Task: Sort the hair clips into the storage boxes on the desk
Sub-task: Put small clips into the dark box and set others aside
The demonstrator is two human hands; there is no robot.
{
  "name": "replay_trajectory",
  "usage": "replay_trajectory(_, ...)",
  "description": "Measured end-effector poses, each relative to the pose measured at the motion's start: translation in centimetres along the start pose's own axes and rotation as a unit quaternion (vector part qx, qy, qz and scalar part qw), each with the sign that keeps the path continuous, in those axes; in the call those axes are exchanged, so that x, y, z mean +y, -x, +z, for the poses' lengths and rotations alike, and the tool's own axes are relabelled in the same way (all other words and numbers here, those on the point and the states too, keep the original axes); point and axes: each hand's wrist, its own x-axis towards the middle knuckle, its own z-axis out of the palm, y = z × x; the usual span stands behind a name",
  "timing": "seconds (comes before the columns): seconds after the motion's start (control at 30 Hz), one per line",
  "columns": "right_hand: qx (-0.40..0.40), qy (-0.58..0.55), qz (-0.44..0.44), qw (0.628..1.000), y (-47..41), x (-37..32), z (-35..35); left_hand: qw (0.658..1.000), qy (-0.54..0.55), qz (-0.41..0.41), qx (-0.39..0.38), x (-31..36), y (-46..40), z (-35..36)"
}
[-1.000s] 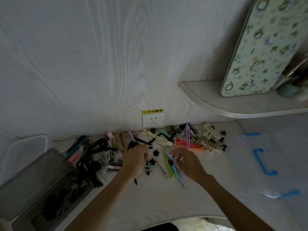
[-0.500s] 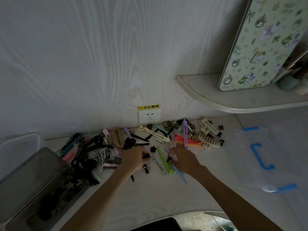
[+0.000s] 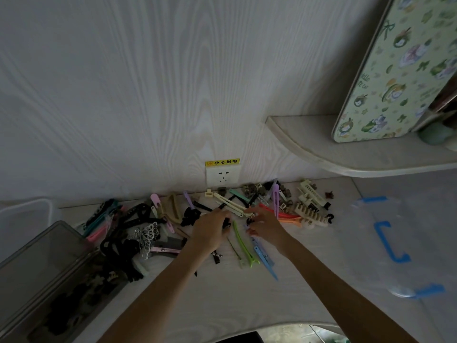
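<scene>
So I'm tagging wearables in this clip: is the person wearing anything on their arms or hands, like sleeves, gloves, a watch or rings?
Nothing shows. Both forearms are bare right down to the frame's lower edge, with no sleeve or cuff. The left hand and right hand have no gloves, watch or bracelet; rings are too small to rule out in this dim light.

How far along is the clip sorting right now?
Early. The grey storage box on the left already holds some dark clips. Both the left hand and the right hand are picking in the loose clip pile; what they hold is unclear. Most clips remain on the desk.
</scene>
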Motion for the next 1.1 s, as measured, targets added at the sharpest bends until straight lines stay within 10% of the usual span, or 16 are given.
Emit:
replay_trajectory(0.4,-0.050,-0.209,0.117,0.970,1.2,-0.7,0.7,0.962,0.247,-0.114,0.023,-1.1,-0.2,-0.6)
replay_trajectory(0.7,-0.172,-0.100,0.116,0.973,1.9,-2.1,2.7,0.930,0.341,-0.102,0.089,-1.3,1.7,-2.1)
replay_trajectory(1.1,-0.149,0.070,0.042,0.985,3.4,-6.6,5.8,0.846,0.462,-0.241,0.117,-4.0,6.8,-8.1)
